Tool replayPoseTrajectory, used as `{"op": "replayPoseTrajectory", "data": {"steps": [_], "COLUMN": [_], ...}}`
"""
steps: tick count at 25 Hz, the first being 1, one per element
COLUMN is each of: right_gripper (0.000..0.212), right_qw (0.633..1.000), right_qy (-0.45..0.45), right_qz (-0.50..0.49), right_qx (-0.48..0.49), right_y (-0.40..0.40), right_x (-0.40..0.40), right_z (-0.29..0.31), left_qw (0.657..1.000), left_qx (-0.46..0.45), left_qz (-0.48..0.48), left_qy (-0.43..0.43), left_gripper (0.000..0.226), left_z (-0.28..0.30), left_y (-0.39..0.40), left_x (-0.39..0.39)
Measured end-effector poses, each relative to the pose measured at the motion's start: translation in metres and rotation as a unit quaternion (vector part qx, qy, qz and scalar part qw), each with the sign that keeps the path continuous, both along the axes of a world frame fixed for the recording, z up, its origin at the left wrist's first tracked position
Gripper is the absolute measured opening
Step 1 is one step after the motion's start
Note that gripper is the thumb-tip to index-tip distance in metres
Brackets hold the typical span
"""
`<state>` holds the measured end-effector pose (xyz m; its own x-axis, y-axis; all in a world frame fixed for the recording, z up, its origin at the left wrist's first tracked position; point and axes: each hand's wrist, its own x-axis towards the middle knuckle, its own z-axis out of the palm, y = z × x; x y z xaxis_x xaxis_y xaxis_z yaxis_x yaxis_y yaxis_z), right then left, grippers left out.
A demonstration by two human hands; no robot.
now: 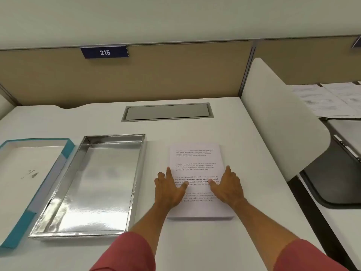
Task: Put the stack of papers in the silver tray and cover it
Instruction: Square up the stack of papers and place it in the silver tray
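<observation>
Head view: the desk [224, 124] carries three items in a row. The papers [197, 159], a printed stack, lie flat toward the right edge, square to the front edge. The left hand [170, 189] rests on the stack's left side, palm down, fingers spread along the left margin and thumb on the top sheet; it is flat and unclenched, gripping nothing. The right hand [226, 187] rests likewise on the stack's right side, fingers extended, thumb on the sheet, not closed on anything. The tray [136, 173], silver and shallow, lies at the desk's centre, just beside the papers on their left, holding nothing. The lid [67, 153], teal-rimmed, lies inner face up near the left edge, its right rim touching or overlapping the tray's left wall. A grey hatch [166, 112] sits flush near the back edge. A plate [104, 52] reading 215 is fixed to the partition behind.
</observation>
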<state>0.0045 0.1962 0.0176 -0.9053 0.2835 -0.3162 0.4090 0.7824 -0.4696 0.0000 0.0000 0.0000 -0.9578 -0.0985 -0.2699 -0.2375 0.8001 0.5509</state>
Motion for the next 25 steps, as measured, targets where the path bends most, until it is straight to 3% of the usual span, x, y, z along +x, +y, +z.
{"op": "replayPoseTrajectory", "data": {"steps": [8, 12, 16, 19, 23, 25], "right_gripper": [0.047, 0.037, 0.045, 0.046, 0.039, 0.034], "right_qw": [0.972, 0.952, 0.963, 0.974, 0.967, 0.961], "right_qy": [-0.035, -0.045, -0.074, -0.06, -0.021, -0.011], "right_qz": [-0.154, -0.168, -0.141, -0.125, -0.143, -0.149], "right_qx": [-0.174, -0.252, -0.219, -0.181, -0.208, -0.234], "right_y": [0.013, 0.018, 0.021, 0.021, 0.019, 0.02], "right_x": [-0.026, -0.037, -0.043, -0.043, -0.041, -0.042], "right_z": [0.001, -0.001, -0.002, -0.001, -0.004, -0.007], "left_qw": [0.977, 0.961, 0.958, 0.965, 0.982, 0.979], "left_qx": [0.123, 0.17, 0.194, 0.17, 0.075, 0.1], "left_qz": [0.16, 0.196, 0.18, 0.158, 0.145, 0.151], "left_qy": [-0.072, -0.098, -0.113, -0.121, -0.098, -0.092], "left_gripper": [0.098, 0.075, 0.051, 0.056, 0.066, 0.065], "left_z": [0.002, 0.002, -0.003, -0.004, -0.002, 0.0], "left_y": [0.002, -0.003, -0.005, -0.005, -0.001, 0.001], "left_x": [-0.026, -0.037, -0.041, -0.045, -0.046, -0.047]}}
